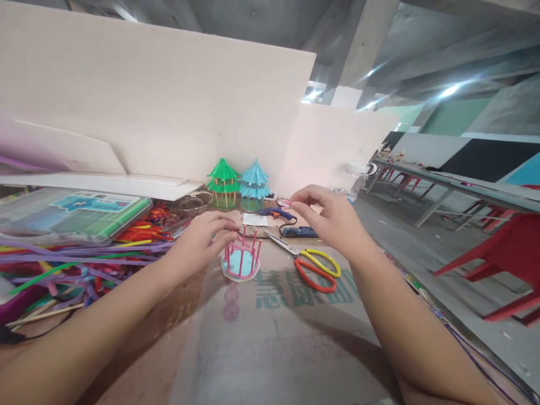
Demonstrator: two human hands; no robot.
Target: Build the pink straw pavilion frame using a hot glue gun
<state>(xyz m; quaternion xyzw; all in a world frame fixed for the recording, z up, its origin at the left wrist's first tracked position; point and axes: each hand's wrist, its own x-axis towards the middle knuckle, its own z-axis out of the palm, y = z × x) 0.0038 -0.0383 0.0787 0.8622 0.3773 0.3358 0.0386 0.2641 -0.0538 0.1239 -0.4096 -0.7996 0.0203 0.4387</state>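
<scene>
A small model [240, 264] with pink upright posts on a round light-blue base stands on a printed plastic sheet [270, 337]. My left hand [205, 239] is at its left rim, thumb and fingers closed at a slanting pink stick [243, 242] among the posts. Raised to the right, my right hand [327, 216] has thumb and forefinger brought together; anything between them is too small to make out. Scissors [310, 264] with one yellow and one orange-red handle lie between my hands. Behind them is a blue glue gun [276, 213].
Green [223, 184] and blue [253, 185] pagoda models stand at the back against a pale board [160, 95]. Coloured pipe cleaners [93, 264] and a plastic case [76, 211] crowd the left. A clear jug [358, 177] is at the back right; a red chair [502, 259] stands beyond the table.
</scene>
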